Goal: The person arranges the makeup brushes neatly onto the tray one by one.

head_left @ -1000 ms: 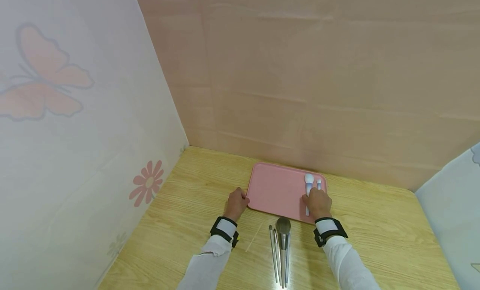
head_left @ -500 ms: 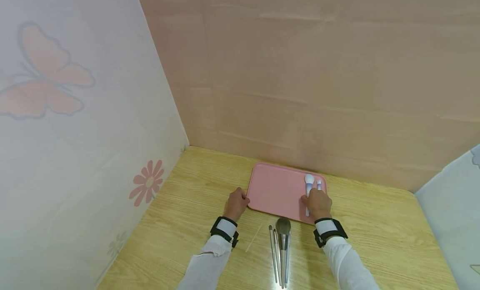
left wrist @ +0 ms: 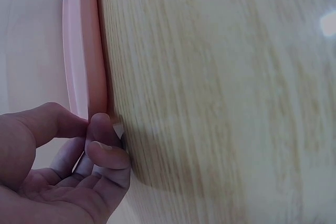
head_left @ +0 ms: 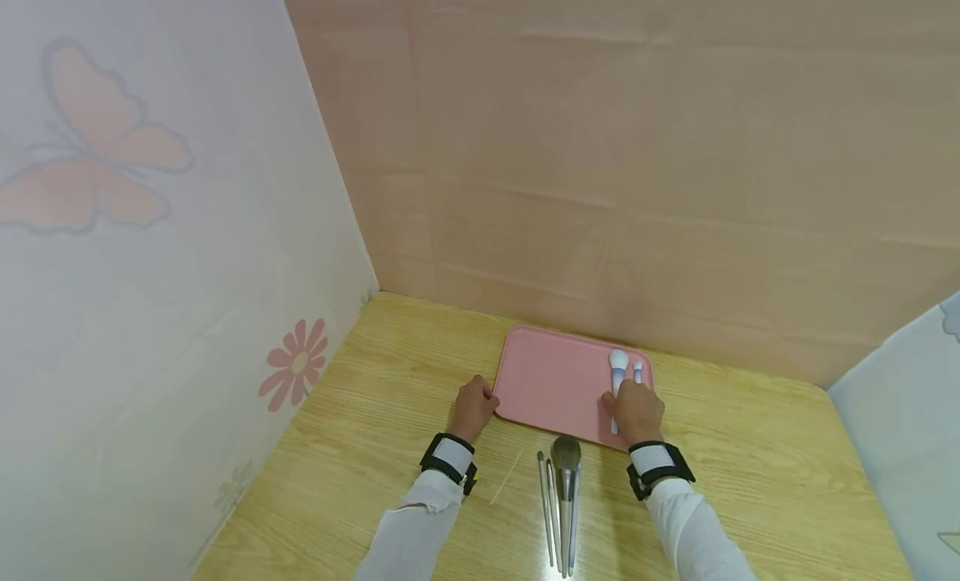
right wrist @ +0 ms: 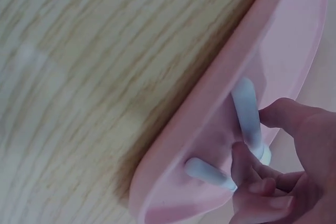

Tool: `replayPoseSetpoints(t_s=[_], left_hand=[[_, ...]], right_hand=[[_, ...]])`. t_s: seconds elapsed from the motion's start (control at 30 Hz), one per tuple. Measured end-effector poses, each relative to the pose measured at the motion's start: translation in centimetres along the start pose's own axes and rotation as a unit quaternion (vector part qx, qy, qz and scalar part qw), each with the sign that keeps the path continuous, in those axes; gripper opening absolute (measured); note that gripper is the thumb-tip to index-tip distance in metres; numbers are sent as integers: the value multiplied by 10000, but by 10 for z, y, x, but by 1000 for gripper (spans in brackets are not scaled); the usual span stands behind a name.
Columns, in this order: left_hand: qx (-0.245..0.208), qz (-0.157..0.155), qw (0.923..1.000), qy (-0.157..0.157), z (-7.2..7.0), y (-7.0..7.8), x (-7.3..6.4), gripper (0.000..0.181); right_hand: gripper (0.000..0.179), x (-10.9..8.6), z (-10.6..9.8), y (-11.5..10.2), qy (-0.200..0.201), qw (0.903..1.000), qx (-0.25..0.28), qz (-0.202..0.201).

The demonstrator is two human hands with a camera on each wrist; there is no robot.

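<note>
My left hand (head_left: 473, 408) pinches the near left corner of a pink tray (head_left: 551, 381); in the left wrist view thumb and fingertips meet at the tray's end. Over the tray's right side, my right hand (head_left: 637, 410) holds a makeup brush (head_left: 617, 373) with a white head and pale handle between thumb and index finger. The brush lies on the tray, head toward the back. To its right is a smaller makeup brush (head_left: 638, 371) of similar colours, its middle hidden by the hand. In the right wrist view the smaller handle (right wrist: 207, 173) lies left of the fingertips.
Several grey-handled makeup brushes lie side by side on the wooden table (head_left: 750, 481) before the tray, among them a large fluffy brush (head_left: 566, 456). A thin pale strip (head_left: 507, 477) lies left of them. A tan backdrop (head_left: 600, 189) stands behind the tray.
My right thumb has shifted very slightly to the left. The tray, both brushes on it and my left hand have stayed in place.
</note>
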State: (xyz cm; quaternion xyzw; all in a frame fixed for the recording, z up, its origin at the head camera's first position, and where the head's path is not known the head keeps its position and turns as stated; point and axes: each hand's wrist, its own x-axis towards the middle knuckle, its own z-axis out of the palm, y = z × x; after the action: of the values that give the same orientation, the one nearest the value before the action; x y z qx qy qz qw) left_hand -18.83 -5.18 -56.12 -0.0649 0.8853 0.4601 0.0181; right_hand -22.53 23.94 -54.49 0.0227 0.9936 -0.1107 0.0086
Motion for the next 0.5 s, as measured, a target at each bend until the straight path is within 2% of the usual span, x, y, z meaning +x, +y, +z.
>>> replayPoseSetpoints(t_s=[0.23,0.5], left_hand=[[11,-35,10000,37,3,-2,2,10],[11,-22,10000,36,2,-2,2,11]], right_hand=[[40,-7,-4,0,513,9986,60,-124],[36,-19,-14,-8,840,9960,268,-167]])
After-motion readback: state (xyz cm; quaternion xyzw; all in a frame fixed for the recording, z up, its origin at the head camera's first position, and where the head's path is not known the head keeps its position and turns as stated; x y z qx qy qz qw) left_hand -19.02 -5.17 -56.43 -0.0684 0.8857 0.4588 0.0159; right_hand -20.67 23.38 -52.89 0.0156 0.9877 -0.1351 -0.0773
